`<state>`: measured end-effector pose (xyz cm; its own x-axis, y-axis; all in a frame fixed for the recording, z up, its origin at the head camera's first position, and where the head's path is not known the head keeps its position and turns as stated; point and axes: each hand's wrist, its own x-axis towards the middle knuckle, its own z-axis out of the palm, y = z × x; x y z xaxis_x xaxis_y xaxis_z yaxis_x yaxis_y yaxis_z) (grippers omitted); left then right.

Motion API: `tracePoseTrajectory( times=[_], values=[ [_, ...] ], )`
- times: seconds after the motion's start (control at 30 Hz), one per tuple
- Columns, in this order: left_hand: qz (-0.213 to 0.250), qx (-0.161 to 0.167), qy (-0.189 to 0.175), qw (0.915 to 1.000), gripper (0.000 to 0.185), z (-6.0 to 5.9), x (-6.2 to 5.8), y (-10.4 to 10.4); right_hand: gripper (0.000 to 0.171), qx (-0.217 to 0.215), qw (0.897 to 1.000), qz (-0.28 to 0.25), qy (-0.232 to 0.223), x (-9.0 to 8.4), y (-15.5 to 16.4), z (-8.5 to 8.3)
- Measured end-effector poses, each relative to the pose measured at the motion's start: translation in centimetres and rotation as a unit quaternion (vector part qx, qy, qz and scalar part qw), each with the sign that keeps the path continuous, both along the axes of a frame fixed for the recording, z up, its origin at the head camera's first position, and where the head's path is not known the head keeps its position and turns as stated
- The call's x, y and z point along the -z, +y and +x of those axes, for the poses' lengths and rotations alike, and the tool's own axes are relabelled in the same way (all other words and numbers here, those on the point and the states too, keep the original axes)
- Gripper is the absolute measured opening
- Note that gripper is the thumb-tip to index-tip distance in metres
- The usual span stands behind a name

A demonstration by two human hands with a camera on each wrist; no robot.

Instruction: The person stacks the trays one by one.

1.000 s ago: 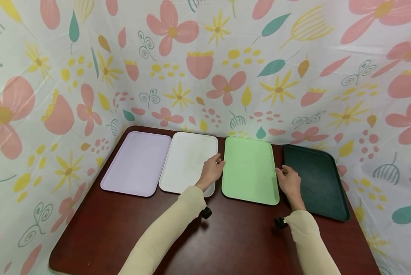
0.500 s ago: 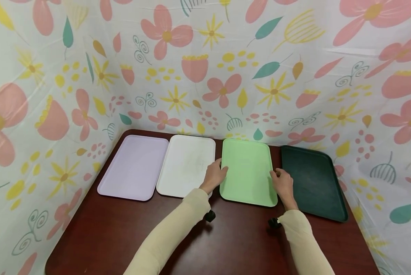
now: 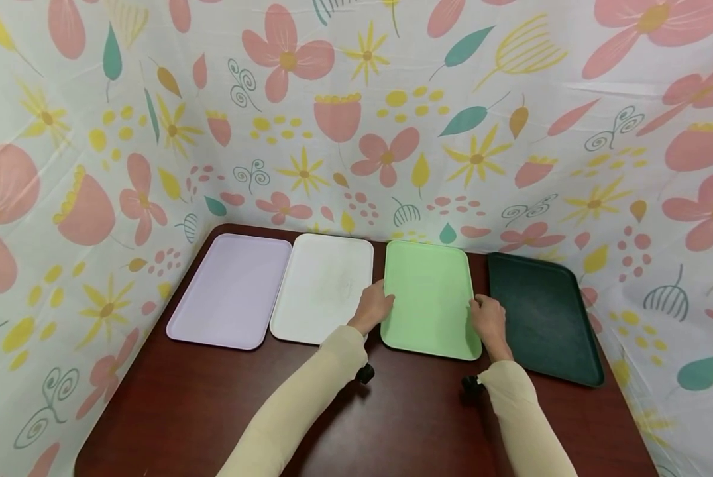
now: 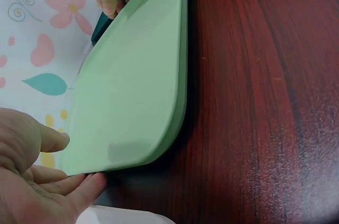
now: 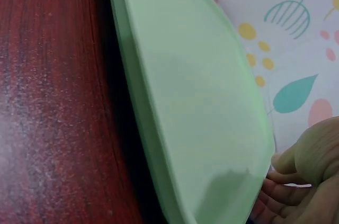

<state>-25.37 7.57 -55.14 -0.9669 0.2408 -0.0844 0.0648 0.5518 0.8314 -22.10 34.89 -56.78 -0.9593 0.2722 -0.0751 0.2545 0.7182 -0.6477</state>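
Note:
A light green rectangular tray (image 3: 431,298) lies between my two hands, its long sides running away from me. My left hand (image 3: 372,309) grips its left edge, thumb at the rim and fingers underneath, as the left wrist view shows of the same hand (image 4: 39,173). On the opposite edge my right hand (image 3: 489,324) pinches the rim; in the right wrist view this hand (image 5: 302,181) has its thumb at the edge and its fingers below. A dark shadow runs under the tray's near side; whether it is raised I cannot tell.
A white tray (image 3: 317,285) and a lavender tray (image 3: 228,291) lie to the left. To the right is a dark green tray (image 3: 547,318), partly behind my right hand. All lie on a dark red-brown table (image 3: 392,424), with a flower-patterned cloth (image 3: 386,99) hanging behind.
Both hands have come onto the green tray's side edges, the right moving left and the left moving slightly down, and their fingers have closed on the rim. The view has shifted slightly.

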Motion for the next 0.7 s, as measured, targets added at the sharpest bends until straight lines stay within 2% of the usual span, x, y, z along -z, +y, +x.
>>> tracePoseTrajectory(
  times=[0.17,0.27,0.5,0.6,0.7],
  values=[
    [-0.012,0.005,-0.008,0.9999,0.020,-0.2,-0.1,-0.1,0.043,-0.006,1.000,0.015,-0.008,-0.3,-0.2,-0.2],
    [-0.035,0.011,-0.008,0.9993,0.014,-0.3,-0.2,0.0,0.041,-0.007,0.999,0.027,-0.015,-0.5,-0.2,-0.1],
    [-0.125,0.010,0.012,0.9920,0.014,-0.2,-0.6,0.4,0.035,-0.023,0.998,0.062,-0.009,-0.7,-0.1,0.5],
    [-0.152,0.010,0.025,0.9880,0.012,-0.1,-0.7,0.5,0.027,-0.025,0.997,0.073,-0.001,-0.5,-0.2,0.8],
    [-0.169,0.017,0.032,0.9850,0.019,0.2,-0.7,0.4,0.022,-0.026,0.997,0.073,-0.011,-0.3,-0.3,1.1]
  ],
)
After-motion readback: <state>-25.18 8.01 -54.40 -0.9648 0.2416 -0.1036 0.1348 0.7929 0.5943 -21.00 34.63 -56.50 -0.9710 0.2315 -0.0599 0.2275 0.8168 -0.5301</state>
